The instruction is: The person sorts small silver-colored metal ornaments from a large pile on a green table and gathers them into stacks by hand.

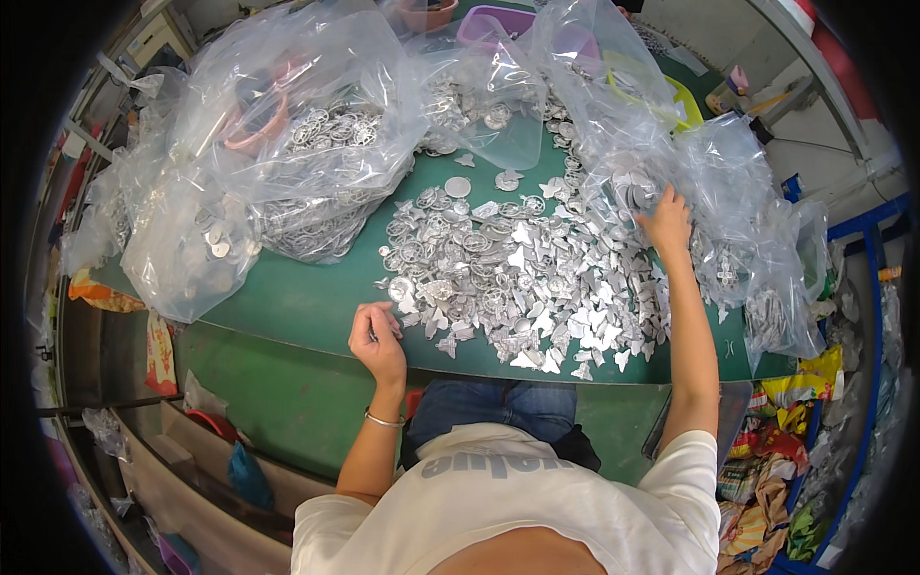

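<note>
A broad heap of small silver-coloured metal pieces (537, 278) lies on the green tabletop (287, 311), many of them flat cut-out shapes, others round openwork rings. My left hand (378, 340) is curled closed at the table's front edge, left of the heap; whatever its fingers may hold is hidden. On the right, my right hand (668, 228) reaches to the mouth of a clear plastic bag (613, 144), its fingers stretched and thumb apart. Grey flat metal pieces (632, 190) lie in the bag just beside those fingertips.
Large clear bags of metal parts (321, 206) crowd the left side, and another bag (728, 172) stands at the right. Behind are an orange pot (254, 125), a purple basin (494, 24) and a yellow-green basket (685, 103). Colourful packages (767, 450) sit below the table's right end.
</note>
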A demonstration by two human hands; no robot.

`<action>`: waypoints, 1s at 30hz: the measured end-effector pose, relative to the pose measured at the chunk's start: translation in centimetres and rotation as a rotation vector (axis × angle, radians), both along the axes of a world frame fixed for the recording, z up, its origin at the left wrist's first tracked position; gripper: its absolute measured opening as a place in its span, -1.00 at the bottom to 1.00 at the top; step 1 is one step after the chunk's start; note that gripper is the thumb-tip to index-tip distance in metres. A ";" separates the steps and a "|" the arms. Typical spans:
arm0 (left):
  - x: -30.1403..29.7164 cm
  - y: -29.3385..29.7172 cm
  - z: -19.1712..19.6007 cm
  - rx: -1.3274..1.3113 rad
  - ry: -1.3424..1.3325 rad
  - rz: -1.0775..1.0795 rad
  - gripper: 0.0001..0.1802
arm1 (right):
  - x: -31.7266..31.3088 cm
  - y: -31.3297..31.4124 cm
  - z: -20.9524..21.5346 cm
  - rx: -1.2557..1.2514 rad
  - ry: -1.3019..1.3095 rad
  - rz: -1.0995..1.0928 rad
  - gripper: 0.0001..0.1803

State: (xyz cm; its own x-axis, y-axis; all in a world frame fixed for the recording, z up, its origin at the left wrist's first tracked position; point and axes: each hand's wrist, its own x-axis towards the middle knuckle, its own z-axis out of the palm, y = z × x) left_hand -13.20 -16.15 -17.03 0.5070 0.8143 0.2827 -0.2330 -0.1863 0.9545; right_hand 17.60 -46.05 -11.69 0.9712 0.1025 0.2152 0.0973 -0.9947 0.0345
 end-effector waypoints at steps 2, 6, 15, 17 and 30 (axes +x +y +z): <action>0.0 0.0 0.0 0.000 -0.001 0.005 -0.81 | 0.2 -0.9 -0.2 -0.035 0.054 -0.028 -0.35; 0.2 -0.1 0.1 0.023 0.012 -0.015 -0.81 | 1.6 -3.5 -3.9 -0.101 -0.048 -0.015 -0.72; 0.1 -0.1 0.2 0.071 0.034 -0.011 -0.81 | 4.8 -8.0 3.6 1.117 -0.125 -0.011 -0.80; 0.3 -0.2 0.3 0.050 0.026 -0.011 -0.81 | 4.6 -8.6 1.9 0.849 -0.172 0.054 -0.78; 0.1 0.0 0.0 0.080 0.096 0.016 -0.85 | -9.2 4.3 2.9 0.486 -0.122 0.682 -0.68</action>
State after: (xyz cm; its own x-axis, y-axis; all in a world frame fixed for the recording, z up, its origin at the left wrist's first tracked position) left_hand -13.14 -16.15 -17.05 0.5221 0.7992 0.2977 -0.1381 -0.2653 0.9542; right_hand 8.42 -41.79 -8.74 0.6975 0.5264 0.4861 0.7047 -0.6268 -0.3324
